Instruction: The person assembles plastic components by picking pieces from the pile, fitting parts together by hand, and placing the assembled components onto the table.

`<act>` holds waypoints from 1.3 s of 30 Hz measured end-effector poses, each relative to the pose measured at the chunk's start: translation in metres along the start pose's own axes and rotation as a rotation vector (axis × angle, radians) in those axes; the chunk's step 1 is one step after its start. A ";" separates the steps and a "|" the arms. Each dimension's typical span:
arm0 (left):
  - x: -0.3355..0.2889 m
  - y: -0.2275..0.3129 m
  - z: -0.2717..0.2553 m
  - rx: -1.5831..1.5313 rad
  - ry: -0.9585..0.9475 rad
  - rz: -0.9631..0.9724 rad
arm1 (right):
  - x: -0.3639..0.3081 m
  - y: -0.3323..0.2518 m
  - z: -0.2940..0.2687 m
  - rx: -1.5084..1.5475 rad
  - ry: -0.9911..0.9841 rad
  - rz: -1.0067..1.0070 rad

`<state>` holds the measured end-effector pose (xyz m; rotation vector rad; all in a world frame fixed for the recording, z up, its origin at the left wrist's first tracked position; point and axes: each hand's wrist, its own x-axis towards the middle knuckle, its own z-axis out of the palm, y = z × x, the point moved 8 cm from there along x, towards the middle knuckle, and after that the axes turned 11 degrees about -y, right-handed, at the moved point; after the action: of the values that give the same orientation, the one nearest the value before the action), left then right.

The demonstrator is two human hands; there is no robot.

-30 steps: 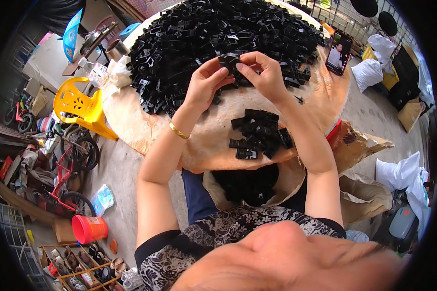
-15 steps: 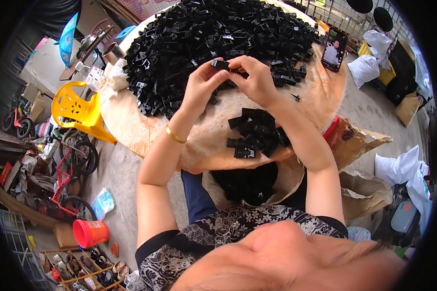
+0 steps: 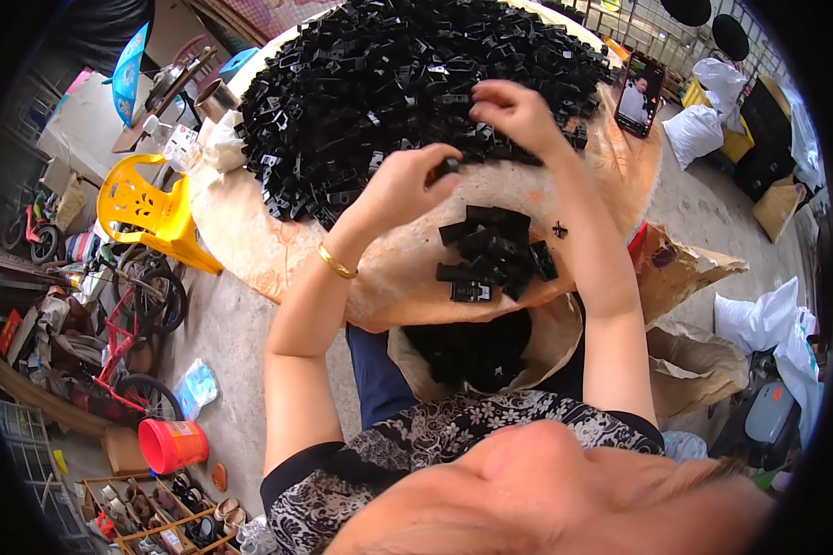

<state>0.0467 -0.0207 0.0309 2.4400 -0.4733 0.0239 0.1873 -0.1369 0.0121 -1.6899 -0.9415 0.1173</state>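
In front of me a big heap of small black plastic parts (image 3: 342,102) covers the far side of the round table. My left hand (image 3: 405,188) hovers at the heap's near edge, its fingers closed around one small black plastic part (image 3: 447,167). Farther right and higher, my right hand (image 3: 520,116) reaches over the heap. Its thumb and forefinger are apart, and I see nothing between them. Between my forearms, near the table's front edge, lies a smaller pile of black parts (image 3: 491,245). A tiny black piece (image 3: 560,229) sits beside my right forearm.
An orange patterned cloth (image 3: 389,277) covers the table (image 3: 241,231). A phone (image 3: 639,92) stands at its right side. Below the front edge, an open sack (image 3: 551,347) holds more black parts. A yellow chair (image 3: 143,208), a bicycle (image 3: 120,342) and a red bucket (image 3: 173,446) are on the left.
My hands were together over the heap's near edge with a black part between them. They have separated: the left has dropped slightly with a part, the right has moved rightward and farther out.
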 end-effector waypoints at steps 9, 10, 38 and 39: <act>0.000 -0.002 -0.020 0.228 0.146 0.183 | -0.005 0.048 -0.070 -1.050 0.334 0.324; -0.005 -0.008 -0.032 0.363 0.302 0.152 | -0.005 0.044 -0.068 -1.050 0.331 0.323; 0.010 -0.054 -0.015 -1.209 0.166 0.063 | -0.019 -0.059 0.055 -0.192 0.016 -0.293; 0.009 -0.052 -0.019 -1.026 0.182 0.064 | -0.015 -0.043 0.057 -0.031 -0.062 -0.148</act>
<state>0.0749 0.0257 0.0161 1.4015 -0.3524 0.0219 0.1249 -0.1009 0.0231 -1.6468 -1.1163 0.0565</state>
